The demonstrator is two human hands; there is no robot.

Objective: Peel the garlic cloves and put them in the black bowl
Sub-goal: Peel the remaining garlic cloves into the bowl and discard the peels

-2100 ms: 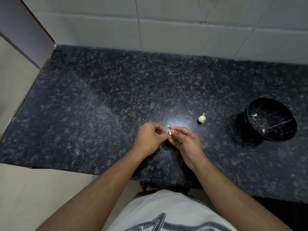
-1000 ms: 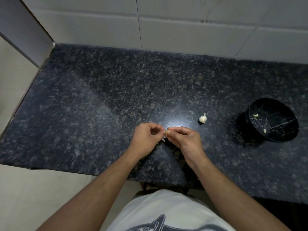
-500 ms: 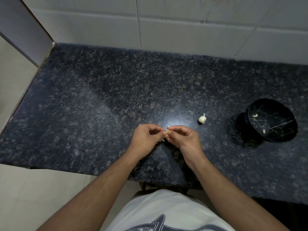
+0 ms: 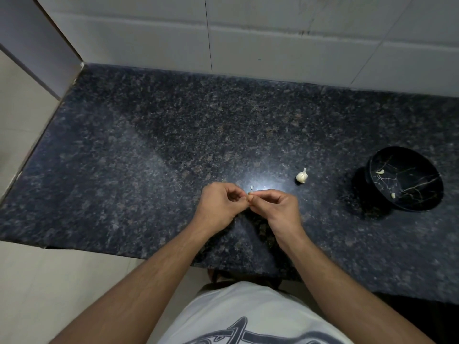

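Garlic clove in work: a small clove [image 4: 249, 197], mostly hidden, is pinched between the fingertips of both hands just above the worktop [image 4: 149, 150]; its long axis cannot be read.
Left hand: the left hand [image 4: 219, 206] has fingers curled, tips closed on the clove's left side.
Right hand: the right hand [image 4: 278, 207] has thumb and forefinger nipped on the clove's right side, the other fingers folded under.
Key relation: the black bowl [image 4: 407, 180] lies at about 3 o'clock from the hands, well apart, on the right hand's side; that hand is the nearer one for the drop.
Bowl contents: two pale peeled cloves, one [image 4: 380, 172] toward the far rim, one [image 4: 393, 195] nearer the middle.
In the way: an unpeeled garlic piece [image 4: 302, 176] sits on the worktop at roughly 2 o'clock from the hands, between them and the bowl but a little behind a direct line.
Scrap: a white fleck, probably skin [image 4: 251, 187], lies at 12 o'clock, just beyond the fingertips.
Surroundings: tiled wall [image 4: 248, 40] at the back; the worktop's front edge runs under the forearms.
Stage, as judged: peeling is not yet done, with a further piece waiting.
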